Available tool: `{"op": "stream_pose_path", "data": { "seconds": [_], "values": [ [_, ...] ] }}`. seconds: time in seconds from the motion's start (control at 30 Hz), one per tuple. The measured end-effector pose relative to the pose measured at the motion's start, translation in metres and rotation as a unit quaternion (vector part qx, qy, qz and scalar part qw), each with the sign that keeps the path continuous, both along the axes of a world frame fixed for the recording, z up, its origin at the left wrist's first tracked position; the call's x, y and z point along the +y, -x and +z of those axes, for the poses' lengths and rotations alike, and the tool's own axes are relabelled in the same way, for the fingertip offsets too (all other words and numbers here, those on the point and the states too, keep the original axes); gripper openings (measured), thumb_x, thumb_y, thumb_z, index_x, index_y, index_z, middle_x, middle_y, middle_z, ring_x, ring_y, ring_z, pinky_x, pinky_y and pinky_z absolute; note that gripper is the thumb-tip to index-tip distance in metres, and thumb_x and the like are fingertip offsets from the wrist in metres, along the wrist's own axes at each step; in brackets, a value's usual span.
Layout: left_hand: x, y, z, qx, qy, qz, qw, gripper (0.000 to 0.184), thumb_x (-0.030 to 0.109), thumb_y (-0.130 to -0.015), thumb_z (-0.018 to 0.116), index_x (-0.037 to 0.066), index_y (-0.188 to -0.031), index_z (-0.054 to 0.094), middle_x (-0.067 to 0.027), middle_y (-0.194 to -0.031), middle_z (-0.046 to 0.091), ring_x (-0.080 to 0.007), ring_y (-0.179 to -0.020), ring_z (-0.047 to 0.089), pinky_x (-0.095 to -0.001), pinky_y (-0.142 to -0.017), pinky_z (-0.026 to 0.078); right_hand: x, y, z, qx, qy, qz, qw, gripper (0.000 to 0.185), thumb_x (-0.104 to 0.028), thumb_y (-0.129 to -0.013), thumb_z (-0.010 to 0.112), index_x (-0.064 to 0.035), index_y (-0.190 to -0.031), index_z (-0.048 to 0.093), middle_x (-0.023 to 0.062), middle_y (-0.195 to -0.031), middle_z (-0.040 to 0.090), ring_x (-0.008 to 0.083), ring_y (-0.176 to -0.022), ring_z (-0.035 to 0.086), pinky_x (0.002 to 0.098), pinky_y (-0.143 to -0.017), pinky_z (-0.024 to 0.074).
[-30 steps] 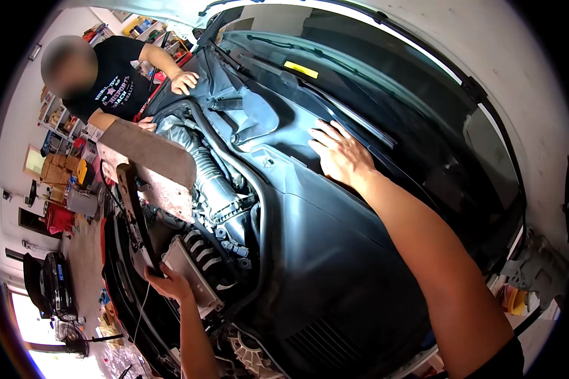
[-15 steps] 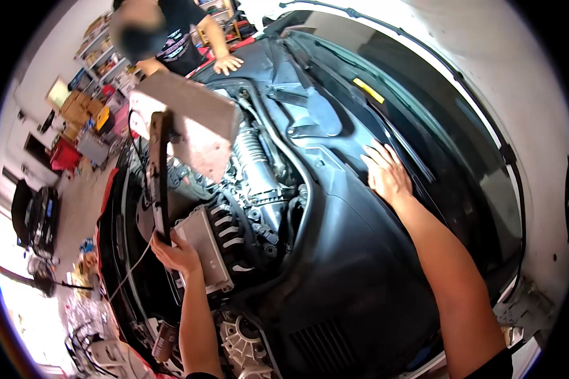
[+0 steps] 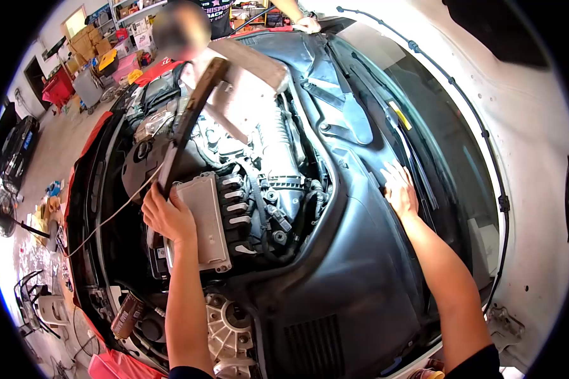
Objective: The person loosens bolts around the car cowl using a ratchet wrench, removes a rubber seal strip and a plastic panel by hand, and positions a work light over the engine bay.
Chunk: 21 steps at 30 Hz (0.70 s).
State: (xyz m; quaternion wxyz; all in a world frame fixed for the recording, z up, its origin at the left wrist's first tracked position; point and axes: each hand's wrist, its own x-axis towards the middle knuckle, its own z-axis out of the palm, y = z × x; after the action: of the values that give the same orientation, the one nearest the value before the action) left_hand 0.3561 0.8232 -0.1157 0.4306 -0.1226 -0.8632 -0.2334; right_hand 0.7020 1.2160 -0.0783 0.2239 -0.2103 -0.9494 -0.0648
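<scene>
My left hand [image 3: 169, 218] is closed around the lower end of a long, dark-handled work lamp [image 3: 193, 117]. Its broad, flat head hangs over the engine bay, and a bright patch of light falls on the engine [image 3: 275, 136]. A pale cord [image 3: 117, 211] runs from near the handle down to the left. Just beside that hand lies a flat silver metal module [image 3: 202, 221] with several ribs next to it. My right hand [image 3: 401, 191] rests with fingers stretched out on the black plastic cowl cover [image 3: 354, 221] near the windshield, holding nothing.
Across the car, a person's hand [image 3: 308, 24] rests by the fender. The raised hood [image 3: 537, 126] stands on the right. A spray can [image 3: 128, 316] stands in the front corner of the bay. Shelves, a red bin [image 3: 58, 91] and another car [image 3: 19, 148] are at the left.
The view has shifted. My left hand has tilted the lamp further right, and the engine is lit much more brightly. My right hand stays on the cowl cover. The other person's hand has moved along the car.
</scene>
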Motion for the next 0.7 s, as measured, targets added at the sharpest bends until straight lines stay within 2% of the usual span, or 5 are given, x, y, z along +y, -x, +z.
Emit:
{"op": "stream_pose_path", "data": {
  "seconds": [0.13,0.23,0.33,0.57,0.7],
  "values": [
    [0.001,-0.004,0.005,-0.01,0.003,-0.021,1.0,0.04,0.027,-0.092,0.064,0.006,-0.125,0.061,-0.0086,-0.115,0.061,-0.0303,-0.107,0.056,-0.0418,-0.092,0.04,-0.013,0.039,0.026,0.267,0.213,-0.027,0.94,0.017,-0.008,-0.095,0.054,0.0027,-0.097,0.066,0.0172,-0.097,0.068,0.0303,-0.092,0.067,0.0377,-0.082,0.0522],
    [0.0,-0.001,0.002,-0.006,-0.026,-0.033,0.999,0.039,0.027,-0.092,0.065,0.006,-0.125,0.061,-0.0084,-0.115,0.062,-0.0305,-0.106,0.057,-0.042,-0.091,0.04,-0.082,0.122,0.088,0.111,0.173,0.215,0.955,0.012,-0.008,-0.089,0.057,-0.0027,-0.084,0.066,0.0115,-0.084,0.065,0.0268,-0.081,0.064,0.037,-0.073,0.0505],
    [-0.001,-0.004,0.008,-0.001,-0.045,-0.036,0.998,0.04,0.031,-0.096,0.06,0.005,-0.126,0.059,-0.0082,-0.117,0.063,-0.0309,-0.107,0.057,-0.0422,-0.091,0.04,-0.102,0.209,0.062,-0.118,-0.149,0.139,0.972,0.018,-0.022,-0.084,0.056,-0.0051,-0.086,0.063,0.0151,-0.085,0.061,0.0306,-0.083,0.059,0.0399,-0.075,0.0473],
    [-0.005,-0.002,0.005,-0.024,-0.057,-0.04,0.997,0.04,0.033,-0.095,0.061,0.007,-0.126,0.061,-0.0063,-0.116,0.063,-0.0285,-0.106,0.058,-0.0401,-0.09,0.04,-0.035,0.252,0.013,-0.174,0.018,-0.249,0.953,0.084,-0.04,-0.074,0.068,0.01,-0.135,0.039,0.0334,-0.14,0.042,0.0461,-0.136,0.032,0.0618,-0.11,0.026],
    [-0.007,0.001,0.001,-0.016,-0.066,-0.033,0.997,0.041,0.038,-0.095,0.062,0.01,-0.124,0.063,-0.0035,-0.113,0.063,-0.0255,-0.103,0.058,-0.0383,-0.091,0.039,0.002,0.256,0.011,-0.242,0.099,-0.143,0.954,0.063,-0.039,-0.074,0.065,0.0049,-0.119,0.063,0.026,-0.131,0.057,0.0363,-0.124,0.056,0.0473,-0.103,0.0449]
  ]
}}
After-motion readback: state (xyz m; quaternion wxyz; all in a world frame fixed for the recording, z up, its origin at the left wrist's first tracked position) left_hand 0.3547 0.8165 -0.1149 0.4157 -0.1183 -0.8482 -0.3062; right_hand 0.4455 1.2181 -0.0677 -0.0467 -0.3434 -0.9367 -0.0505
